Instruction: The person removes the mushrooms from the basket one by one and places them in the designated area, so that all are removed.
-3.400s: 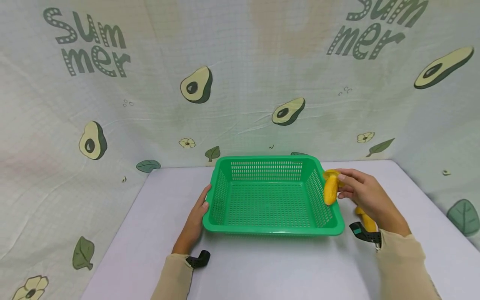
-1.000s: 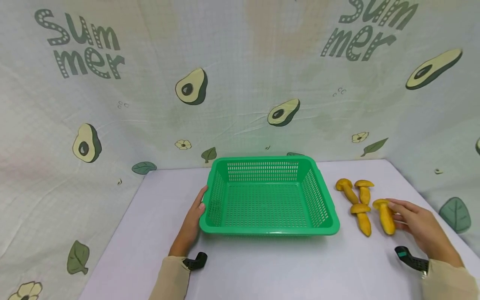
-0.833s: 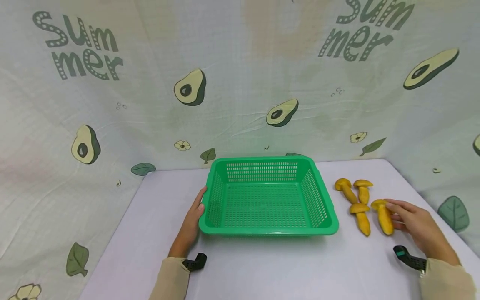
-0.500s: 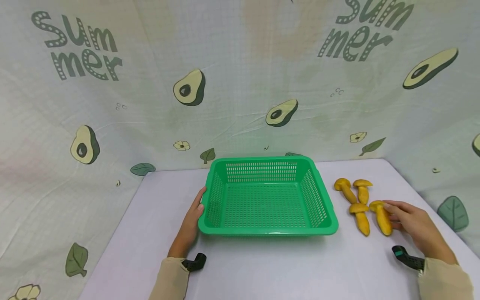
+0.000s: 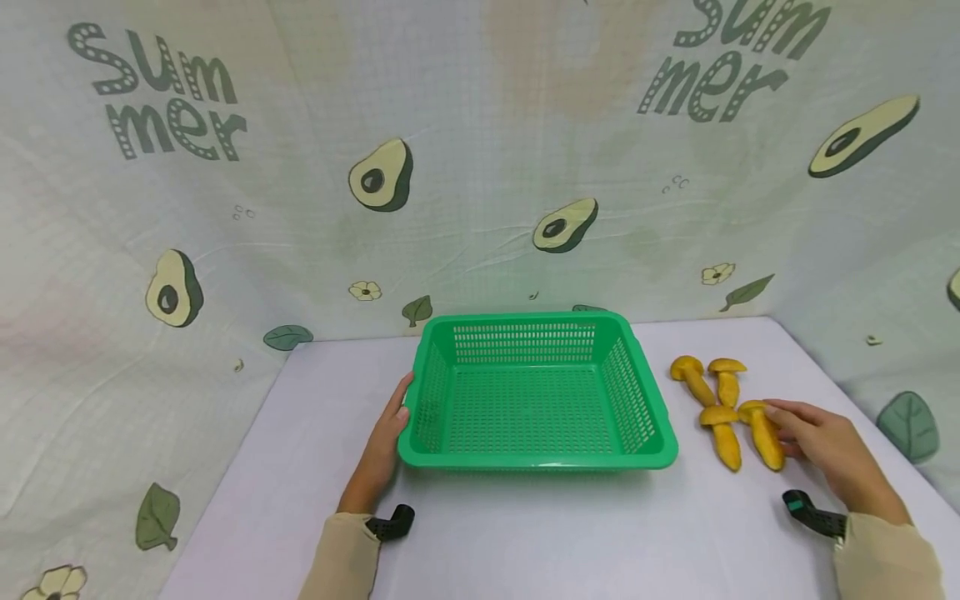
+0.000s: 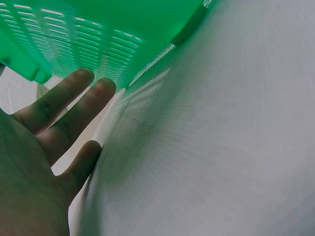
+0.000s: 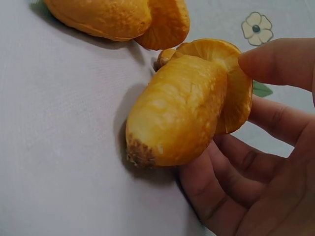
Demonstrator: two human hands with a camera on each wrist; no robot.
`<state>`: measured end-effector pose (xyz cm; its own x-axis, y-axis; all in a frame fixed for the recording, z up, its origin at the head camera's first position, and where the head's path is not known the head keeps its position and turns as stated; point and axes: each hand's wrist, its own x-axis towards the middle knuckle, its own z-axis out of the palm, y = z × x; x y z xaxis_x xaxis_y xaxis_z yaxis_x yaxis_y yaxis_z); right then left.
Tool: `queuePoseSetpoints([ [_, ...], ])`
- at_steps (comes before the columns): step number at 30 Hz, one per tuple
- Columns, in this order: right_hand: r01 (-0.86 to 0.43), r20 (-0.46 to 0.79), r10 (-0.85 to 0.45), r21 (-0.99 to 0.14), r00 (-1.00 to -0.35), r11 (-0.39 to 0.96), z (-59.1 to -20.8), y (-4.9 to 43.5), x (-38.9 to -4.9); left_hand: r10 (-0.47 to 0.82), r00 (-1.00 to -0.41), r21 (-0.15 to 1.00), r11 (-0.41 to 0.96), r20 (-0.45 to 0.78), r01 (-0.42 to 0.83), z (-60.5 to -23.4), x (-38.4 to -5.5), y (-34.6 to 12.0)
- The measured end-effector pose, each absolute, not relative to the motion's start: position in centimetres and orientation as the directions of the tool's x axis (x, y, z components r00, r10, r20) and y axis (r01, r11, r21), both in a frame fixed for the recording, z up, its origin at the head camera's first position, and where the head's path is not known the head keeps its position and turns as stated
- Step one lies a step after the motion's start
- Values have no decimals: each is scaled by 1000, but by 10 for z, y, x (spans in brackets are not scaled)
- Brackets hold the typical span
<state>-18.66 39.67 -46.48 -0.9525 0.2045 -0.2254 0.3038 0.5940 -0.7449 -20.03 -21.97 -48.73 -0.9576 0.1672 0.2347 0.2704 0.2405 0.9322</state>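
Note:
My right hand [image 5: 828, 442] pinches the cap of a yellow mushroom [image 5: 766, 440] between thumb and fingers, at the table's right side. In the right wrist view, that mushroom [image 7: 172, 113] lies on the table, its brown-tipped stem toward the camera. Just left of it are another mushroom [image 5: 726, 443] and two more behind, a left one [image 5: 695, 383] and a right one [image 5: 727, 385]. My left hand [image 5: 380, 450] rests at the left side of a green plastic basket [image 5: 536, 461]. In the left wrist view, its fingers [image 6: 78, 118] are extended and spread by the slotted wall.
Nothing lies inside the basket, which occupies the middle of the white table [image 5: 570, 533]. A cloth backdrop [image 5: 480, 167] printed with avocados and leaves stands behind the table and along both sides. A black wrist camera [image 5: 813, 514] sits at my right wrist.
My right hand has carried the mushroom from the basket's right rim down to the table beside the others. Over the last second it has edged slightly left. My left hand stays at the basket.

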Motion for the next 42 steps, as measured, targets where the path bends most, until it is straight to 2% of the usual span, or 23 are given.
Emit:
queuePoseSetpoints([
  [6,322,-216,244,-738,-945,593,-466,394,-188,177,-954,932,230,242,279,-489,-202,-219],
  [20,234,-137,192,-664,-972,710,-467,383,-188,164,-959,930,251,233,269,-488,-198,-223],
  [28,250,-126,225,-670,-966,699,-471,387,-183,196,-952,929,240,236,280,-486,-201,-220],
  [42,230,-103,219,-676,-970,701,-470,386,-188,179,-951,929,230,252,290,-486,-200,-219],
])
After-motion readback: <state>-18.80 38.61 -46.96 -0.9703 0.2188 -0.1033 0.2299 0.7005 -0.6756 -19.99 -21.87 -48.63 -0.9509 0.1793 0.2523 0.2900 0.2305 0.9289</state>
